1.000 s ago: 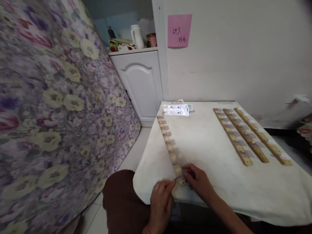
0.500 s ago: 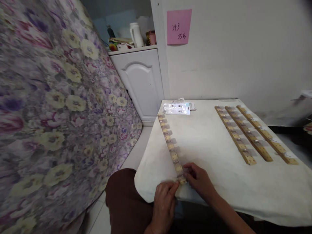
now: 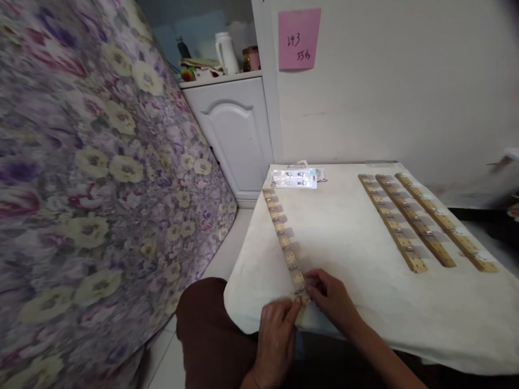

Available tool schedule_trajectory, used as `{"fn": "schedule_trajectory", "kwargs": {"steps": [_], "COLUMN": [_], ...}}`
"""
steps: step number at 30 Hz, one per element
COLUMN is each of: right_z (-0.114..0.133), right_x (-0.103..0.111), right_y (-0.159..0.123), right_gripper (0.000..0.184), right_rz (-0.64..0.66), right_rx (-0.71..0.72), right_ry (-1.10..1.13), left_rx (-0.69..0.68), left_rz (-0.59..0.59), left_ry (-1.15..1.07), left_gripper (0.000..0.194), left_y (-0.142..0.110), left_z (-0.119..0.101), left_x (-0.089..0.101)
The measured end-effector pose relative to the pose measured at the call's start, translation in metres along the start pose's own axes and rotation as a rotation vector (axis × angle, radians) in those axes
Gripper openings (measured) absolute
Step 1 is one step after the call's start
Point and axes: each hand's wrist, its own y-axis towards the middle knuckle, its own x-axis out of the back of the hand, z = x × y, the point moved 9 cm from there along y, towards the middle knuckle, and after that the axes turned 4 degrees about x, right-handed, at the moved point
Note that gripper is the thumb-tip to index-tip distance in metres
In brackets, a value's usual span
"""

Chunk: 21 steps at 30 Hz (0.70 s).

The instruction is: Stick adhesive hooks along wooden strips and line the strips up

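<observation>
A narrow wooden strip [image 3: 290, 258] with small holes runs away from me on the left of the table, carrying several small metal fittings with clear flaps beside them. At its near end, my left hand [image 3: 276, 328] is closed, the thumb pressing on the wood and the other fingers curled by the table edge. My right hand [image 3: 331, 297] comes in from the right, thumb and fingers pinched at the strip's side near the last fitting. What sits in that pinch is small, seemingly clear, and mostly hidden by the fingers.
Three similar wooden strips [image 3: 393, 224] lie side by side on the right of the white-covered table [image 3: 336, 227]. Clear blister packaging [image 3: 294, 178] lies at the far left corner. A floral curtain [image 3: 121, 205] hangs at left; a white cabinet [image 3: 235, 135] stands behind.
My left thumb has shifted slightly up and right on the strip's near end. The right hand stays pinched at nearly the same spot. The view has tilted a little.
</observation>
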Motion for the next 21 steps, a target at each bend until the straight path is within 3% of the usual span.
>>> {"fn": "schedule_trajectory", "kwargs": {"steps": [21], "right_z": [-0.0001], "right_x": [0.0009], "right_y": [-0.0002], "right_gripper": [0.022], "right_rz": [-0.003], "right_rx": [0.002], "right_ry": [-0.029], "left_rx": [0.016], "left_rz": [0.002], "left_ry": [0.014], "left_gripper": [0.06], "left_y": [0.001], "left_z": [0.0004], "left_x": [-0.0006]}}
